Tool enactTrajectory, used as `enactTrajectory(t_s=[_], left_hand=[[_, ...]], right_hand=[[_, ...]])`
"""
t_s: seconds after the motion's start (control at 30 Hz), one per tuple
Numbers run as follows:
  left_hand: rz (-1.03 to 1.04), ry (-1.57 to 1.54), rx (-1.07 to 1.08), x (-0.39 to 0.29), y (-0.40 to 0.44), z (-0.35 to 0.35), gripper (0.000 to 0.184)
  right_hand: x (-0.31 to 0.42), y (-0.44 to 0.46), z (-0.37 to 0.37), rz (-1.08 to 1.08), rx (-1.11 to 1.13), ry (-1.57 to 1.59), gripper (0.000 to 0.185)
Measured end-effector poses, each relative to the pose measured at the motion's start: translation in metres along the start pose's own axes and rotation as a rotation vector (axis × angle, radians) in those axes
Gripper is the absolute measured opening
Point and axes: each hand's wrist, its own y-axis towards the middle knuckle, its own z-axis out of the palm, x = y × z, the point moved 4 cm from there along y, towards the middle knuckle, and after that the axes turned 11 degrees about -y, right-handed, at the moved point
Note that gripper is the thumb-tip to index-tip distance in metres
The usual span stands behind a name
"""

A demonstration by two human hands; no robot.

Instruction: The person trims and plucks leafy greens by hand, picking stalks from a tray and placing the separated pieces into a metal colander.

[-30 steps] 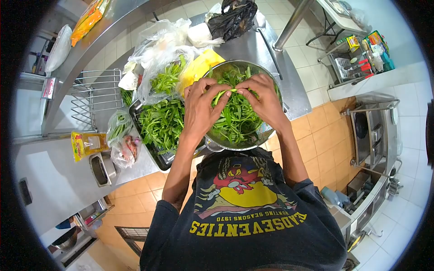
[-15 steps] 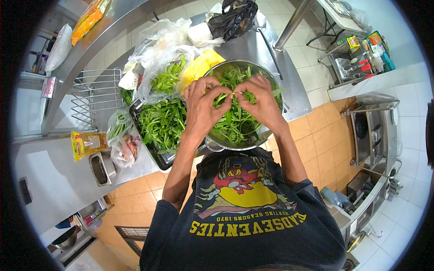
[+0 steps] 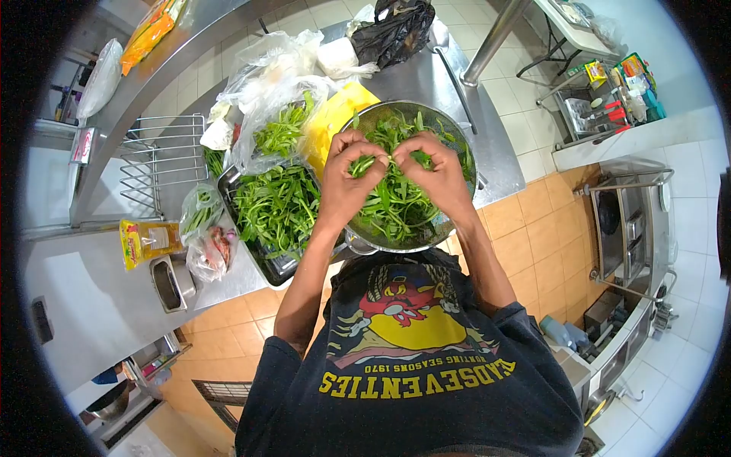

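My left hand is closed in a pinch around leafy green stems. Against its fingertips, my right hand pinches the same bunch, with the fingertips almost meeting. Both hands are over a round metal mesh strainer, where leafy greens with long stems lie heaped. To the left, a dark rectangular tray carries another pile of greens. The hands partly cover the strainer's contents.
Behind the tray are a clear plastic bag with more greens and a yellow sheet. A black plastic bag and a long-handled ladle lie farther back. A wire rack and a yellow packet are at left.
My left hand has shifted slightly right, and its fingers have curled in closer to my right hand. More of the greens in the tray now shows. My right hand has turned slightly.
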Motion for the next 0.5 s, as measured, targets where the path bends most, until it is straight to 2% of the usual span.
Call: enactTrajectory(t_s=[0.1,0.13,0.2,0.3,0.33,0.5], left_hand=[[-0.208,-0.181,-0.057,0.011,-0.004,-0.01,0.009],[-0.262,-0.242,-0.077,0.012,-0.006,-0.013,0.009],[-0.37,-0.358,-0.125,0.014,-0.01,-0.023,0.011],[-0.446,-0.332,-0.188,0.02,-0.019,-0.047,0.017],[-0.404,-0.356,-0.255,0.015,-0.022,-0.055,0.021],[-0.152,0.082,-0.284,0.013,-0.046,-0.115,0.021]], right_hand=[[-0.013,-0.002,-0.009,0.215,-0.013,0.239,0.008],[-0.011,-0.002,-0.015,0.249,0.001,0.227,0.009],[-0.012,-0.002,-0.023,0.213,-0.017,0.221,0.01],[-0.016,-0.003,-0.032,0.199,-0.063,0.198,0.012],[-0.02,-0.004,-0.036,0.221,-0.083,0.201,0.013],[-0.028,-0.003,-0.047,0.271,-0.1,0.187,0.013]])
